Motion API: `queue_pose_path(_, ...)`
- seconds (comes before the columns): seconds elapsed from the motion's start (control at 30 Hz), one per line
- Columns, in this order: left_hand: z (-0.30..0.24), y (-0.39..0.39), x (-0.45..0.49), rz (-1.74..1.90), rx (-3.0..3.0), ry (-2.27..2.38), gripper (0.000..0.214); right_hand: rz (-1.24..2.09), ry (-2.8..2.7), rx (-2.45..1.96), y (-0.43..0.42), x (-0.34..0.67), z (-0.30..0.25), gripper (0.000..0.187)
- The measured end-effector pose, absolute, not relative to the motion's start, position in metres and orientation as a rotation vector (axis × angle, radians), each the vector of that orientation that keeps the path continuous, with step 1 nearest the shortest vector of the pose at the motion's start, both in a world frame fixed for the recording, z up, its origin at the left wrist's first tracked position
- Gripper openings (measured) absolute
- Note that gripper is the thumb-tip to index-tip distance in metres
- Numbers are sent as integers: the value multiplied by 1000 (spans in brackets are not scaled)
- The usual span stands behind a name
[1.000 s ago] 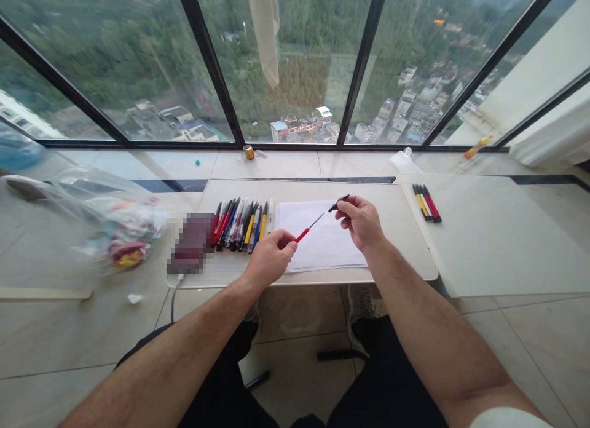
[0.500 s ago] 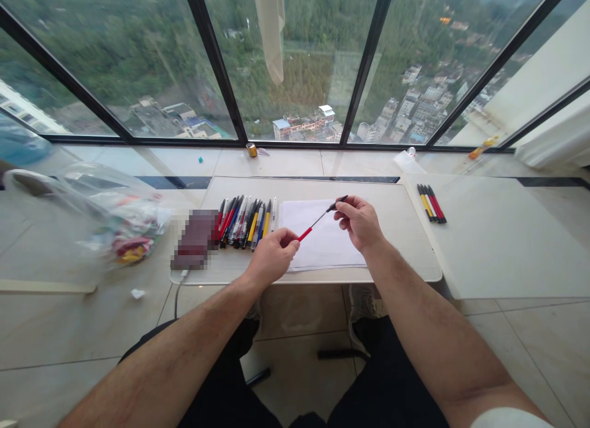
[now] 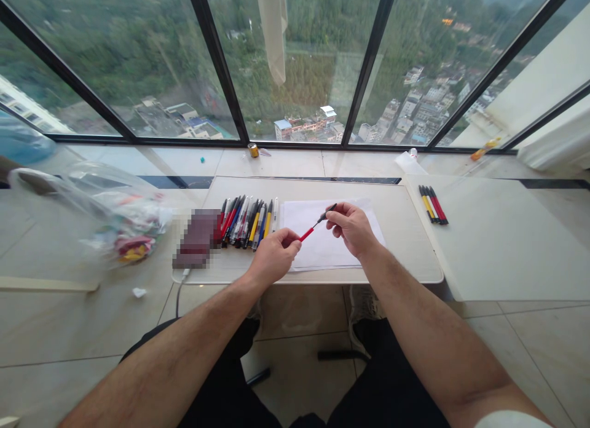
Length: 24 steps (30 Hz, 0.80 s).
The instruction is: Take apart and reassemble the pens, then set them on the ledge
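My left hand [image 3: 275,254] is closed around a red pen barrel [image 3: 306,233], whose open end points up and to the right. In my right hand [image 3: 349,226] the fingers pinch the black upper part of the pen [image 3: 328,213], and a thin dark refill [image 3: 316,224] runs from it into the red barrel. Both hands are above white paper sheets [image 3: 322,253] on the low table. Left of the paper lies a row of several pens [image 3: 246,222] in red, blue, black, yellow and clear.
A blurred-out dark red object [image 3: 196,237] with a cable lies on the left of the table [image 3: 410,249]. Several pens [image 3: 433,205] rest on a second table [image 3: 507,243] at right. A plastic bag [image 3: 129,225] stands at left; a small gold can [image 3: 253,150] is by the window.
My right hand has come down and left toward my left hand. More of the refill is inside the red barrel, and the gap between the pen's two parts is shorter.
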<state>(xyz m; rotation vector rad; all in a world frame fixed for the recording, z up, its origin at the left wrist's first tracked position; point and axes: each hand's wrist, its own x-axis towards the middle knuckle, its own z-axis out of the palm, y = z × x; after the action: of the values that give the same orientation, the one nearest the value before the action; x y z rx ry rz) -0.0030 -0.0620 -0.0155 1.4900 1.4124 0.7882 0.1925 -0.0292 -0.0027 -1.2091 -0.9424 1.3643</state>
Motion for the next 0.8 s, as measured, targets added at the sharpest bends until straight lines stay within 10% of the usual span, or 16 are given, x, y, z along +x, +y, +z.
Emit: queue_pose_path(0.8,-21,-60,-4,812,1495,1425,14,1397,-1053,-1168,-37,180,-6,20)
